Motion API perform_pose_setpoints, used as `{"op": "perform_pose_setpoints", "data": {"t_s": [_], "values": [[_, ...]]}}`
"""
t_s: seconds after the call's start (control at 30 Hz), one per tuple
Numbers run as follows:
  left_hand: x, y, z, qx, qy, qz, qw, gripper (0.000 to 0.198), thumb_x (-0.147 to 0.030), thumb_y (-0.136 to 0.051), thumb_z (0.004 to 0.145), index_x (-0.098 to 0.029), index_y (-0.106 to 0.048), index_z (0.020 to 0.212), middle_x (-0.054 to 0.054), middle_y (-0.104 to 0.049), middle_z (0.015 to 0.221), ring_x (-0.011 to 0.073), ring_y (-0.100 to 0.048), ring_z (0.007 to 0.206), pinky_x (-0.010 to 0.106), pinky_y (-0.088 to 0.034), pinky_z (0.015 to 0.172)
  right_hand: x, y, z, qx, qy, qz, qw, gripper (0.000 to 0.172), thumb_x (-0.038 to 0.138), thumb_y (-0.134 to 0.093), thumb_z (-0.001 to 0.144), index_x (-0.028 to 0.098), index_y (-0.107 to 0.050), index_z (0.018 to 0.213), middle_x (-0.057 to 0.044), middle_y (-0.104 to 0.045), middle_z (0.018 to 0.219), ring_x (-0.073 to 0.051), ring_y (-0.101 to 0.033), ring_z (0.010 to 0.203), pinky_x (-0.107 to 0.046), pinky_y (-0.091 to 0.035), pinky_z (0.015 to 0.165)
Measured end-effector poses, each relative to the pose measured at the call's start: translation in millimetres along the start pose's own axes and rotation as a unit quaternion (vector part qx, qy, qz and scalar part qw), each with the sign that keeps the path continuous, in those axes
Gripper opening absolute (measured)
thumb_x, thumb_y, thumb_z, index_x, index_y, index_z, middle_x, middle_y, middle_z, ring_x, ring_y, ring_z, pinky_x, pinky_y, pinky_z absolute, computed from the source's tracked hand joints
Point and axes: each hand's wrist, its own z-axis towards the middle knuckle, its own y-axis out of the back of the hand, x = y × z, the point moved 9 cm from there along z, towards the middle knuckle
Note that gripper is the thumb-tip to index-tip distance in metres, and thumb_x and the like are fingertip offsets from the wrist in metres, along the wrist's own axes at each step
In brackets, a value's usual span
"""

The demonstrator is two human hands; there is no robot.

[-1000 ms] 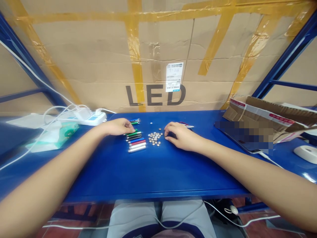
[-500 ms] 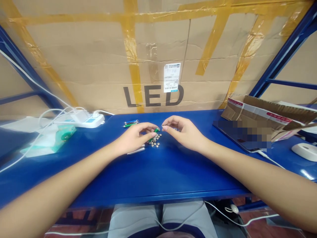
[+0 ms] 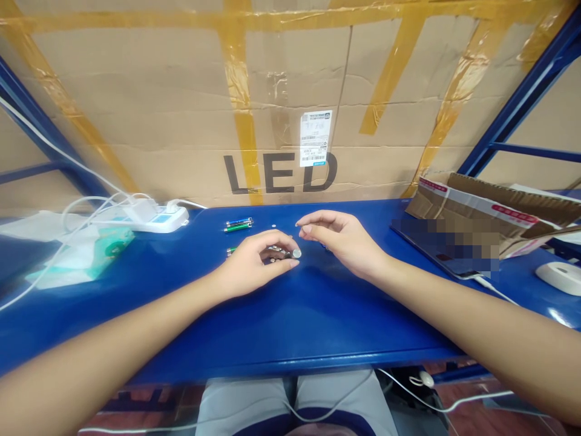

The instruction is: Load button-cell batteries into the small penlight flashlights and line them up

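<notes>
My left hand [image 3: 258, 260] is closed, thumb and forefinger pinching a round silver button cell [image 3: 296, 254] whose flat face shows. Beneath and behind those fingers are several more button cells [image 3: 275, 249], partly hidden. My right hand [image 3: 333, 236] hovers just to the right, thumb and fingertips drawn together; whatever they may hold is too small to make out. Beyond the left hand lie a green metal tube [image 3: 238, 228] and a blue metal tube [image 3: 239, 221] side by side. A small silver disc [image 3: 273, 226] rests alone on the blue table [image 3: 290, 327].
At left sit a white power strip [image 3: 166, 219] with cables and a green-and-white tissue pack [image 3: 91, 257]. To the right are a dark phone [image 3: 422, 245] on a cable, an open cardboard box [image 3: 472, 206] and a white mouse [image 3: 560, 278]. A large carton [image 3: 181, 121] stands behind.
The green tube at my left fingertips is out of sight there; a silver button cell shows instead. My left hand has turned and come slightly nearer. A small disc now shows on the table behind.
</notes>
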Motion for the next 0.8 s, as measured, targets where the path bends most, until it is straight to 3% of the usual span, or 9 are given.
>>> {"op": "perform_pose_setpoints", "data": {"t_s": [0.17,0.47,0.8], "values": [[1,2.3,0,-0.015,0.000,-0.035,0.999,0.017,-0.026,-0.073,0.084,-0.016,-0.066,0.095,0.006,-0.064,0.102,0.0183,-0.066,0.095,0.038,-0.058,0.092,8,-5,-3,0.021,0.032,-0.003,0.999,0.018,0.031,-0.082,0.074,0.023,-0.077,0.090,-0.002,-0.076,0.093,-0.016,-0.068,0.088,-0.035,-0.053,0.090],[2,4.2,0,-0.026,0.004,-0.033,0.999,0.017,-0.027,-0.073,0.084,-0.016,-0.066,0.095,0.005,-0.064,0.100,0.0179,-0.066,0.091,0.037,-0.058,0.088,10,-11,-6,0.036,0.021,0.015,0.999,0.017,0.030,-0.081,0.076,0.022,-0.077,0.091,-0.001,-0.074,0.087,-0.013,-0.065,0.077,-0.033,-0.054,0.083],[7,15.7,2,-0.084,0.064,0.005,0.994,0.021,-0.031,-0.077,0.076,-0.016,-0.066,0.087,0.005,-0.070,0.095,0.0192,-0.068,0.088,0.035,-0.057,0.083,1,-16,-4,0.071,0.004,0.025,0.997,0.022,0.031,-0.082,0.074,0.021,-0.078,0.092,-0.003,-0.077,0.096,-0.017,-0.069,0.091,-0.038,-0.053,0.093]]}}
